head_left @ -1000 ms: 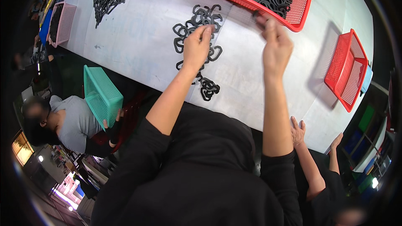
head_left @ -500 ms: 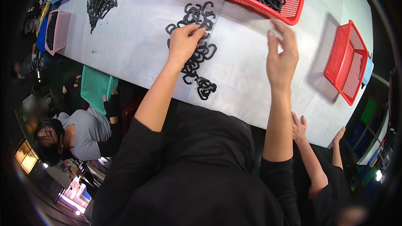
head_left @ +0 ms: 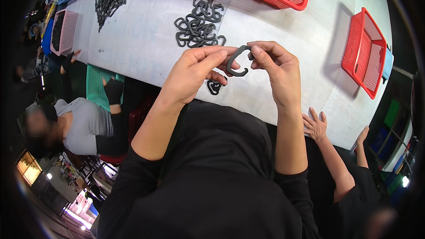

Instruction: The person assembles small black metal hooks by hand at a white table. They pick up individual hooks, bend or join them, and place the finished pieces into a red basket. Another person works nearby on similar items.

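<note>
A black C-shaped hook [head_left: 232, 64] is held up in front of me, above the near part of the table. My right hand [head_left: 279, 73] pinches its upper end between thumb and fingers. At its left side, my left hand [head_left: 188, 73] is closed, fingertips on the hook and partly behind it. Just beyond my left hand a loose pile of similar black hooks [head_left: 195, 28] lies on the white table [head_left: 146, 40]. Below the left fingers sits a small cluster of black hooks [head_left: 214, 87], partly covered by the hand.
A large red basket [head_left: 283, 2] full of black hooks stands at the far side. Another red basket [head_left: 365, 53] is on the right. Thin black pieces [head_left: 113, 0] lie far left. One person's hand [head_left: 315, 126] rests at the right edge; another person sits left beside a green basket [head_left: 95, 84].
My left hand has come back from the pile toward me. My right hand, formerly apart and empty, has moved left and now grips the hook. The view has shifted slightly.
</note>
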`<state>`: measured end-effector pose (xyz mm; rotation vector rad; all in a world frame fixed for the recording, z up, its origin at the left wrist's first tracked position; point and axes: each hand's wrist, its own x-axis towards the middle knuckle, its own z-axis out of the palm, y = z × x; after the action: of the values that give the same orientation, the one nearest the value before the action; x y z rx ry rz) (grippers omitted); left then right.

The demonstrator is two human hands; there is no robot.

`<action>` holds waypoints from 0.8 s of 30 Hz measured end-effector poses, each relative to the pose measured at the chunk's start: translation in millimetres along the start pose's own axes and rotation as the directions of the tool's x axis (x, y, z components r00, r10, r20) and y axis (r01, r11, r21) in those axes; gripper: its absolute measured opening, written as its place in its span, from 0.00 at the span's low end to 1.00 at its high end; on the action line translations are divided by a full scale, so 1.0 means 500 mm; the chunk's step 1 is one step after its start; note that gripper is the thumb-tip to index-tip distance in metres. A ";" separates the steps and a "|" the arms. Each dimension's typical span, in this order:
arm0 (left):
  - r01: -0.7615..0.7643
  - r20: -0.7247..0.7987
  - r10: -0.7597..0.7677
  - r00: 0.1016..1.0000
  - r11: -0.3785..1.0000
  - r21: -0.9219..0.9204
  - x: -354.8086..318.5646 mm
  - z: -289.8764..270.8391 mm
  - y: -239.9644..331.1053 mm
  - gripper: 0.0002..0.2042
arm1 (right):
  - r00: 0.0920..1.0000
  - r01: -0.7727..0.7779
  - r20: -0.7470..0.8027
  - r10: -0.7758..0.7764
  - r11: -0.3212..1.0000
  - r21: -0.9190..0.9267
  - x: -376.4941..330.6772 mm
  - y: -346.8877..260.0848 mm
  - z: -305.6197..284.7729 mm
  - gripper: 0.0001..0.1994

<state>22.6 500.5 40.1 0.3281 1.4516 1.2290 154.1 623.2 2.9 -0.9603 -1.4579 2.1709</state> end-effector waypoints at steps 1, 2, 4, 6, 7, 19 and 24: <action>-0.001 0.012 0.001 1.000 1.000 -0.005 -0.005 0.001 0.002 0.16 | 1.000 -0.011 -0.010 0.011 1.000 0.007 -0.006 -0.001 -0.002 0.10; -0.017 0.010 0.017 1.000 1.000 -0.013 -0.009 0.003 0.000 0.15 | 1.000 -0.019 -0.020 0.019 1.000 0.015 -0.013 -0.002 -0.005 0.10; -0.049 0.007 0.050 0.999 0.998 -0.029 -0.017 0.006 -0.006 0.16 | 0.998 -0.033 -0.048 0.035 0.998 0.053 -0.022 0.000 -0.007 0.10; -0.239 -0.059 0.254 0.965 0.951 0.195 -0.034 0.037 -0.010 0.17 | 0.994 -0.046 -0.090 0.056 0.992 0.113 -0.029 0.005 -0.010 0.09; -0.320 -0.074 0.358 0.931 0.897 0.306 -0.040 0.049 -0.012 0.18 | 0.993 -0.053 -0.101 0.067 0.989 0.141 -0.031 0.007 -0.010 0.09; -0.059 -0.025 0.057 0.998 0.994 -0.094 -0.051 0.043 -0.030 0.21 | 0.996 0.008 -0.084 -0.007 1.000 0.007 -0.051 -0.008 0.018 0.11; -0.077 -0.007 0.077 0.997 0.989 -0.129 -0.055 0.038 -0.031 0.22 | 0.998 -0.001 -0.070 0.006 0.997 0.072 -0.050 -0.004 0.024 0.11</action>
<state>54.0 482.0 46.6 0.2969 1.3635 1.3790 163.1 600.4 16.2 -1.0041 -1.3381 2.1534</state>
